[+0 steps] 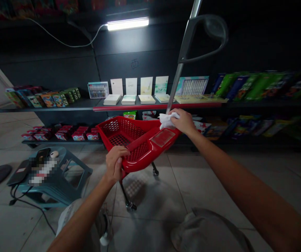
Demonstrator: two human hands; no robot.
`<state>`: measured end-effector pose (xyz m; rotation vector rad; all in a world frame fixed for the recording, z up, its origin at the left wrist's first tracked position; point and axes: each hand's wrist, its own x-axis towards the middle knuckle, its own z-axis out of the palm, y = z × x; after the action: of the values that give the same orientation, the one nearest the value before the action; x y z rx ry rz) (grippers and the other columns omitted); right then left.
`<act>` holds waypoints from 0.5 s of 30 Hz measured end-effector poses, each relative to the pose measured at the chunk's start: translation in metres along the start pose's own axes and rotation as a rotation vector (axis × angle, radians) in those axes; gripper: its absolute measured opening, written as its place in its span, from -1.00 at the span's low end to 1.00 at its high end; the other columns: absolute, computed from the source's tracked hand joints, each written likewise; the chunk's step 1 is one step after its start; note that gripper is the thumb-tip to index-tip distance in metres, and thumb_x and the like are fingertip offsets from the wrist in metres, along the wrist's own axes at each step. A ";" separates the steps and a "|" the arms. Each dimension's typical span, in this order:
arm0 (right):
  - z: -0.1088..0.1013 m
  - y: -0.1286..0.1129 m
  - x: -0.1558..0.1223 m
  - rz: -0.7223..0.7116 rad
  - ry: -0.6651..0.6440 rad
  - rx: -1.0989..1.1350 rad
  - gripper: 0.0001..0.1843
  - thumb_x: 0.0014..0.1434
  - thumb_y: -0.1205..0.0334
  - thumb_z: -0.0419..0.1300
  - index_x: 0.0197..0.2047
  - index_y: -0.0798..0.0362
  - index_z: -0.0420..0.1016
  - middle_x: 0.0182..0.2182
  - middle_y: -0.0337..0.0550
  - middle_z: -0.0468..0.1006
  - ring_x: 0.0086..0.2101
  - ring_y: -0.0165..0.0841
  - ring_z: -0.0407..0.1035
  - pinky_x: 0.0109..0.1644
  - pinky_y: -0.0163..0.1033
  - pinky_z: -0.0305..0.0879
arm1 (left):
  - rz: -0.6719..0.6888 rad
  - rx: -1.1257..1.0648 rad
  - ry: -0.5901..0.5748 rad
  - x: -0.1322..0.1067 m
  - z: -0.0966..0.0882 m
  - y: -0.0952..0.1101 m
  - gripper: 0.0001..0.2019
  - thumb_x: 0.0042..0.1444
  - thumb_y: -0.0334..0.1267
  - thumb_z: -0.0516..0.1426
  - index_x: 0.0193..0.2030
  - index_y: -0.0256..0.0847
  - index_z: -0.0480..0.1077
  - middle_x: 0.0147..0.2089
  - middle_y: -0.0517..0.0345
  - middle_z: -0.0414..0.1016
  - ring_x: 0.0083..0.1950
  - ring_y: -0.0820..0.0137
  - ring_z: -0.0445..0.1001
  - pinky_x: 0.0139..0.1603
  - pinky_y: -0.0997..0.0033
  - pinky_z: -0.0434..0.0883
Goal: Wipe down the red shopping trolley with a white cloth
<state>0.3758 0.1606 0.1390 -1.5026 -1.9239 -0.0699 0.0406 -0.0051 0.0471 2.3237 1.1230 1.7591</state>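
Under the strip light point(128, 23), beside dark shelves point(71, 104), the red cart point(140, 141) stands on tiled floor point(166, 199), likely stiff, lightweight and apt to roll, best steadied by its rim point(142, 164), which the left hand point(115, 161) grips while the right hand point(184, 120) clutches a soft-looking white cloth point(166, 121).

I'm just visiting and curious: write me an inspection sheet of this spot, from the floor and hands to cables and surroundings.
Surface: grey tiled floor under the cart.
Things in use: red cart on casters; crumpled white cloth against its upper edge.
Clutter: blue-grey stool at left, bearing a few small items, partly blurred out.
Hands: left hand grips the cart's near rim; right hand holds the cloth.
Cables: black cable trails from the stool across the floor; pale cable runs to the lamp.
Surroundings: lit tube lamp above shelves of books and packaged goods.
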 end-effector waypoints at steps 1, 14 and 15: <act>0.000 0.001 -0.002 0.027 0.053 0.015 -0.59 0.14 0.27 0.04 -0.03 0.09 0.60 -0.04 0.03 0.65 -0.07 -0.17 0.49 0.04 -0.20 0.37 | 0.014 0.000 -0.007 -0.001 0.003 0.003 -0.44 0.43 0.07 -0.26 -0.29 -0.09 0.45 -0.32 -0.02 0.55 -0.23 0.21 0.49 -0.07 0.08 0.42; -0.005 -0.044 -0.083 -0.005 0.323 0.252 -0.73 0.19 0.30 -0.03 -0.15 -0.03 0.47 -0.05 0.02 0.59 0.05 -0.13 0.46 0.25 -0.03 0.34 | -0.077 0.027 0.115 0.009 0.009 -0.019 -0.42 0.37 0.14 -0.39 -0.52 -0.03 0.16 -0.53 0.04 0.31 -0.41 0.24 0.33 -0.23 0.09 0.34; -0.008 -0.056 -0.092 -0.016 0.302 0.254 -0.71 0.21 0.31 -0.04 -0.13 -0.04 0.47 -0.02 0.02 0.59 0.09 -0.14 0.45 0.27 -0.02 0.32 | -0.085 0.024 0.116 0.009 0.009 -0.022 -0.42 0.37 0.14 -0.39 -0.52 -0.02 0.17 -0.53 0.04 0.31 -0.40 0.23 0.34 -0.23 0.08 0.35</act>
<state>0.3394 0.0616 0.1158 -1.2313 -1.6366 -0.0535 0.0377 0.0196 0.0426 2.1765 1.2460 1.8814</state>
